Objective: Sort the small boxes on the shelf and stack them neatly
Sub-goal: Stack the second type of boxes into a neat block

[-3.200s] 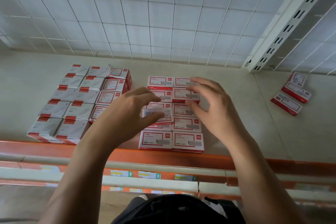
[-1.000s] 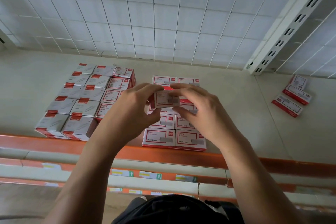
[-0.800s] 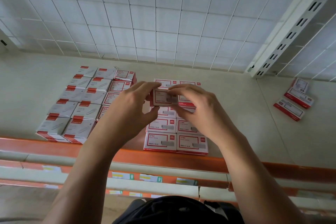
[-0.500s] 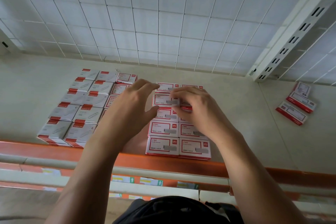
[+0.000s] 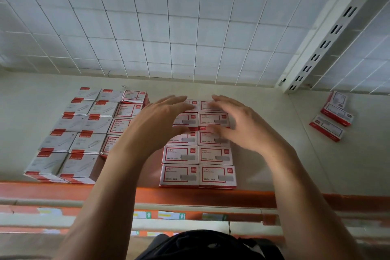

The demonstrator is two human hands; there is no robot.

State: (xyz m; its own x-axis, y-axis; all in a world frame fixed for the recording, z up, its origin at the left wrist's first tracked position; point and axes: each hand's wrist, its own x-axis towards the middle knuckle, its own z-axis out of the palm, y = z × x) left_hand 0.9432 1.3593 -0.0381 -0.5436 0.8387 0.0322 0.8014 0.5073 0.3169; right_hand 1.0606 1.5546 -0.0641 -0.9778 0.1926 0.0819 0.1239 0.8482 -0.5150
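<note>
A two-column block of small red-and-white staple boxes (image 5: 198,167) sits in the middle of the shelf (image 5: 274,164), running from the front edge toward the back. My left hand (image 5: 156,124) and my right hand (image 5: 238,122) hover over its far rows with fingers spread and straight, holding nothing. Whether the fingertips touch the boxes under them I cannot tell. The hands hide part of the middle rows. To the left stands a larger block of grey-and-red paper clip boxes (image 5: 71,135), with a column of red-framed boxes (image 5: 124,120) beside it.
Three loose red-and-white boxes (image 5: 331,116) lie at the right on the neighbouring shelf section. A white slotted upright (image 5: 329,34) rises at the back right, in front of a white wire grid wall (image 5: 168,27). An orange rail (image 5: 190,196) runs along the shelf's front edge.
The box that both hands held a second ago now lies in the staple block's far rows. Both hands have let go and spread open above it.
</note>
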